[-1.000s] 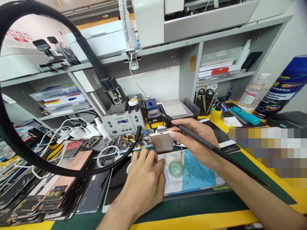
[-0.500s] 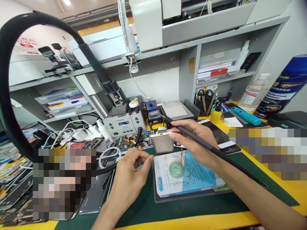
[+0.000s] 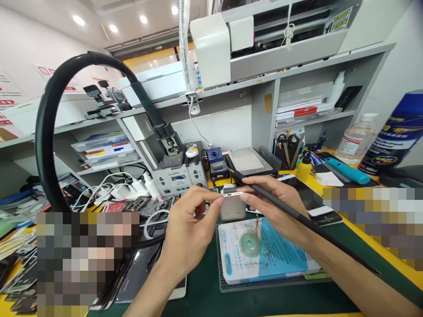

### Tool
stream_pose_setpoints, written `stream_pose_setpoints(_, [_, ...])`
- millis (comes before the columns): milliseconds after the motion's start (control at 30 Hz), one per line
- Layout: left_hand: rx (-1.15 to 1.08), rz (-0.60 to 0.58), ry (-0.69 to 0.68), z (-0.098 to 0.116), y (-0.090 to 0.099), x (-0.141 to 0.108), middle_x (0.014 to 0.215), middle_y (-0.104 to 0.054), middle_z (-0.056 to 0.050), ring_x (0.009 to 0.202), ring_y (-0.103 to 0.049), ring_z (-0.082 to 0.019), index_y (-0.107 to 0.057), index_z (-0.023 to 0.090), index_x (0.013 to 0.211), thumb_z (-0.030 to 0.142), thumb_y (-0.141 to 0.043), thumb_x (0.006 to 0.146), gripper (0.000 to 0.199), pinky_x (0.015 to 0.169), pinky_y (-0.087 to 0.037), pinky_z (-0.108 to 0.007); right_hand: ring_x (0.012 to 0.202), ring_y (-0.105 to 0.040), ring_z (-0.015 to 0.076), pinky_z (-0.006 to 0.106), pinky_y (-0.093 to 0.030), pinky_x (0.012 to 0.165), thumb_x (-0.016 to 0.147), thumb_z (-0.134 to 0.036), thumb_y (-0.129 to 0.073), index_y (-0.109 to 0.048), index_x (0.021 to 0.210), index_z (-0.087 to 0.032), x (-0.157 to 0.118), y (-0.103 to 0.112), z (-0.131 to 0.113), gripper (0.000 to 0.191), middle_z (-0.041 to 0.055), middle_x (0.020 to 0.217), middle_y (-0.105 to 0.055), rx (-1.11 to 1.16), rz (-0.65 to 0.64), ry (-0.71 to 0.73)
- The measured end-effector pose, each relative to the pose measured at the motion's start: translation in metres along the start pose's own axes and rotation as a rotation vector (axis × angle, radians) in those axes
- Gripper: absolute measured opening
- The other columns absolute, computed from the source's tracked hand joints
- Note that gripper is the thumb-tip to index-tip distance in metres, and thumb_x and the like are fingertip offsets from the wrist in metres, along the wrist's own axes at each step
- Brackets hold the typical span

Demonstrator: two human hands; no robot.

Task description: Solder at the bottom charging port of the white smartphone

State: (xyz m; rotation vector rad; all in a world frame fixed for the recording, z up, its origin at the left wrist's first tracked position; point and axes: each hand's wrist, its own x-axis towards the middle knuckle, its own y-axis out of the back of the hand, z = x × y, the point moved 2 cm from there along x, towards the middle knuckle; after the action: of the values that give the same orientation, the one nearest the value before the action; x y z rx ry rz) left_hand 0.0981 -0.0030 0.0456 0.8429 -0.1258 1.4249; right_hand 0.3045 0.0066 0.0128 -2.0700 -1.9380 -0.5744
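A pale gold smartphone [image 3: 233, 208] is held up above the mat, its end with the charging port and speaker holes toward me. My left hand [image 3: 193, 224] pinches the phone's left corner between thumb and index finger. My right hand [image 3: 277, 202] grips the right corner. That hand also carries a slim black soldering iron [image 3: 280, 204], which slants across it with its tip pointing away to the upper left. Below lies a blue and white flat box [image 3: 280, 259] with a round greenish disc [image 3: 249, 244] on top.
A hot-air station [image 3: 180, 178] and a small blue soldering station [image 3: 217, 163] stand behind. A thick black hose [image 3: 46, 145] arches at the left. Phones and loose parts crowd the left side. To the right are a white-framed phone [image 3: 306, 196], bottles and a blue spray can [image 3: 393, 132].
My left hand has moved up and right from beside the phone and now grasps its left corner. My right hand still holds the phone and soldering iron. The camera view has shifted.
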Motion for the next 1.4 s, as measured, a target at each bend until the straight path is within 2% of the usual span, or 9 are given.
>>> stream_pose_setpoints(100, [0.164, -0.049, -0.210, 0.001, -0.010, 0.011, 0.092, -0.064, -0.005, 0.086, -0.058, -0.020, -0.077, 0.024, 0.098, 0.022, -0.062, 0.097, 0.015, 0.076, -0.048, -0.035, 0.097, -0.077, 0.0248, 0.035, -0.064, 0.078, 0.089, -0.035, -0.078, -0.073, 0.114, -0.027, 0.000, 0.000, 0.000, 0.027, 0.0044, 0.102, -0.081, 0.011, -0.006, -0.002])
stream_pose_setpoints(200, [0.178, -0.078, -0.262, -0.005, -0.016, 0.017, 0.094, -0.062, -0.007, 0.092, -0.058, -0.022, -0.078, 0.023, 0.102, 0.019, -0.062, 0.097, 0.017, 0.079, -0.049, -0.038, 0.097, -0.077, 0.0241, 0.035, -0.064, 0.079, 0.089, -0.034, -0.077, -0.072, 0.115, -0.028, 0.000, 0.000, 0.003, 0.027, 0.0039, 0.103, -0.081, 0.027, -0.023, 0.000])
stream_pose_setpoints(367, [0.091, -0.112, -0.191, -0.013, -0.018, 0.021, 0.093, -0.063, -0.005, 0.090, -0.059, -0.021, -0.080, 0.027, 0.100, 0.022, -0.064, 0.096, 0.016, 0.078, -0.049, -0.037, 0.096, -0.077, 0.0233, 0.034, -0.064, 0.077, 0.091, -0.032, -0.076, -0.071, 0.117, -0.029, -0.001, 0.002, 0.005, 0.027, 0.0039, 0.105, -0.081, 0.030, -0.032, 0.005])
stream_pose_setpoints(600, [0.001, -0.168, -0.080, -0.011, -0.021, 0.025, 0.094, -0.066, -0.003, 0.089, -0.062, -0.018, -0.082, 0.030, 0.102, 0.025, -0.066, 0.097, 0.018, 0.079, -0.047, -0.035, 0.091, -0.076, 0.0199, 0.029, -0.062, 0.073, 0.091, -0.026, -0.075, -0.071, 0.116, -0.028, -0.002, 0.001, 0.004, 0.025, 0.0021, 0.101, -0.081, 0.038, -0.029, 0.016])
stream_pose_setpoints(833, [-0.139, -0.178, 0.086, -0.014, -0.021, 0.030, 0.087, -0.067, -0.001, 0.080, -0.061, -0.015, -0.084, 0.029, 0.092, 0.029, -0.072, 0.092, 0.012, 0.071, -0.045, -0.030, 0.092, -0.076, 0.0171, 0.024, -0.060, 0.074, 0.090, -0.024, -0.076, -0.072, 0.115, -0.030, -0.002, 0.001, 0.002, 0.025, -0.0008, 0.100, -0.081, 0.003, -0.025, 0.029])
stream_pose_setpoints(1000, [-0.186, -0.184, 0.084, -0.014, -0.022, 0.033, 0.087, -0.070, -0.001, 0.081, -0.063, -0.016, -0.084, 0.029, 0.089, 0.028, -0.073, 0.090, 0.011, 0.074, -0.046, -0.030, 0.092, -0.076, 0.0175, 0.025, -0.060, 0.075, 0.090, -0.023, -0.076, -0.072, 0.114, -0.030, -0.001, 0.001, 0.001, 0.026, -0.0008, 0.099, -0.082, 0.007, -0.012, 0.021])
stream_pose_setpoints(1200, [-0.225, -0.207, 0.103, -0.020, -0.023, 0.033, 0.089, -0.072, -0.001, 0.083, -0.063, -0.016, -0.084, 0.030, 0.092, 0.028, -0.072, 0.092, 0.012, 0.073, -0.046, -0.030, 0.082, -0.075, 0.0175, 0.027, -0.060, 0.067, 0.089, -0.026, -0.077, -0.072, 0.114, -0.027, 0.000, 0.000, 0.002, 0.026, 0.0012, 0.099, -0.082, 0.024, 0.000, -0.009])
stream_pose_setpoints(1400, [-0.243, -0.217, 0.120, -0.023, -0.022, 0.033, 0.091, -0.073, -0.001, 0.084, -0.064, -0.016, -0.084, 0.031, 0.095, 0.030, -0.071, 0.093, 0.013, 0.073, -0.045, -0.029, 0.083, -0.076, 0.0172, 0.025, -0.060, 0.066, 0.088, -0.024, -0.078, -0.072, 0.111, -0.026, 0.000, -0.003, 0.001, 0.024, 0.0010, 0.097, -0.082, 0.058, 0.010, -0.006])
